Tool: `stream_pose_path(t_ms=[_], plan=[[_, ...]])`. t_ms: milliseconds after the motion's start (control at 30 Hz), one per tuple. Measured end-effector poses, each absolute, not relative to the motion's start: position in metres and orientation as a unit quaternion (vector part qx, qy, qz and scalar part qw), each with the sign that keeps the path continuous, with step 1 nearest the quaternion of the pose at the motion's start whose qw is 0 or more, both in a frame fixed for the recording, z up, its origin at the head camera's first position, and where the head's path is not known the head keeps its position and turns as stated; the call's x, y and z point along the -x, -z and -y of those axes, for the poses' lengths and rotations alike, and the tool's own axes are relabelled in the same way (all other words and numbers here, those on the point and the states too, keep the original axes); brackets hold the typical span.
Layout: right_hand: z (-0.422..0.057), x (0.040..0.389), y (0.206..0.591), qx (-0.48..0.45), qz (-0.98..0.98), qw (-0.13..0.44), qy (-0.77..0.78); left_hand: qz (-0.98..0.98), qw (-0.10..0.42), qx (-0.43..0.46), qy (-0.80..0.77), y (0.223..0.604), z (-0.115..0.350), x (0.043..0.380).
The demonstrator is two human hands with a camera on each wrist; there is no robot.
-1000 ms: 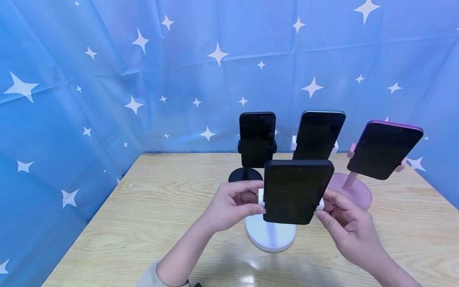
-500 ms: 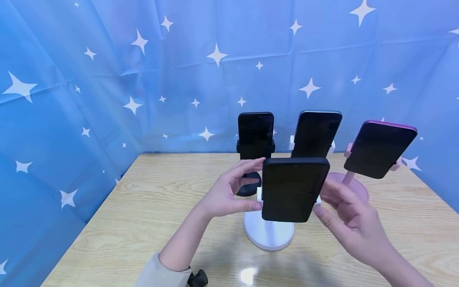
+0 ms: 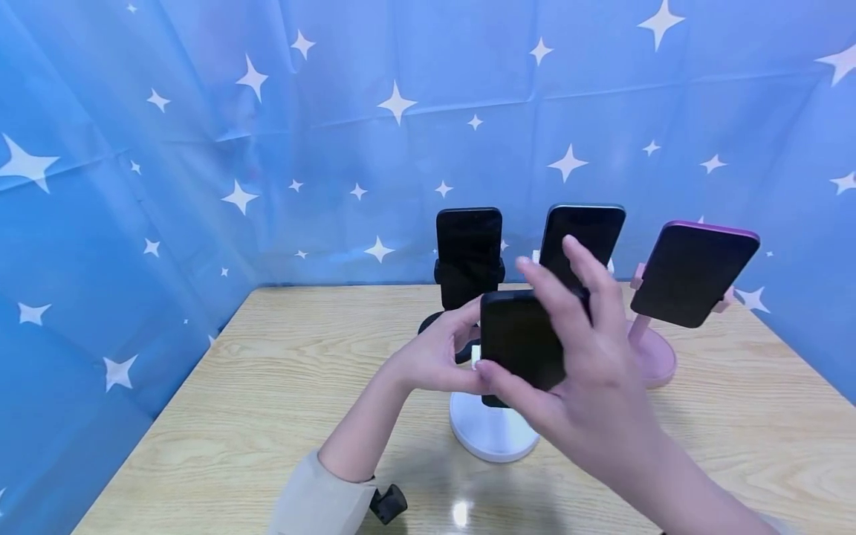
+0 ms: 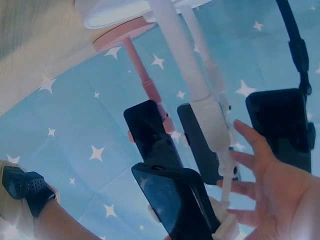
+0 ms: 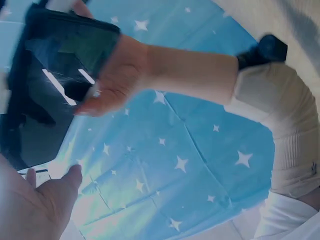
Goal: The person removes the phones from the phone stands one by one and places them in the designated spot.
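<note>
A black phone (image 3: 518, 338) is mounted upright on a white phone stand (image 3: 493, 435), held at its left edge by a white clamp (image 3: 475, 355). My left hand (image 3: 435, 360) grips the stand's holder at that side, thumb at the clamp and fingers behind the phone. Those fingers reach near the white stem (image 4: 187, 65) in the left wrist view. In front of the phone's right part is my right hand (image 3: 595, 371), fingers spread and holding nothing; it hides the right clamp. Whether its thumb touches the screen I cannot tell.
Behind stand a phone on a black stand (image 3: 469, 256), another on a white stand, its phone (image 3: 582, 227) partly covered by the right hand, and a phone (image 3: 693, 275) on a pink stand (image 3: 655, 360). A starry blue curtain (image 3: 334, 148) backs the wooden table (image 3: 281, 386).
My right hand has left the phone's right edge and moved up and left across its front, fingers spreading. The left fingers have shifted up behind the phone. The view has turned slightly right.
</note>
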State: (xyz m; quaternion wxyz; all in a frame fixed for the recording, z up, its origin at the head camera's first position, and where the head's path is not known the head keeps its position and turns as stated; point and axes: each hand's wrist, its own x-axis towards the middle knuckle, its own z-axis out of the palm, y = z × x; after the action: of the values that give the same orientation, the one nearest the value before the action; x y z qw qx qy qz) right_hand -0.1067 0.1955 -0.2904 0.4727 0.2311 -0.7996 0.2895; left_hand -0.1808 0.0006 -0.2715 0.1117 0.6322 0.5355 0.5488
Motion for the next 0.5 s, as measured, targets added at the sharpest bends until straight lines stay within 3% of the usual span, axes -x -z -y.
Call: stream_pose_path(t_ms=[167, 500], plan=[[-0.126, 0.055, 0.221, -0.194, 0.815, 0.494, -0.231, -0.527, 0.113, -0.647, -0.539, 0.273, -0.004, 0.183], [-0.117, 0.067, 0.227, -0.166, 0.791, 0.560, -0.183, -0.538, 0.133, -0.645, -0.526, 0.270, -0.004, 0.187]])
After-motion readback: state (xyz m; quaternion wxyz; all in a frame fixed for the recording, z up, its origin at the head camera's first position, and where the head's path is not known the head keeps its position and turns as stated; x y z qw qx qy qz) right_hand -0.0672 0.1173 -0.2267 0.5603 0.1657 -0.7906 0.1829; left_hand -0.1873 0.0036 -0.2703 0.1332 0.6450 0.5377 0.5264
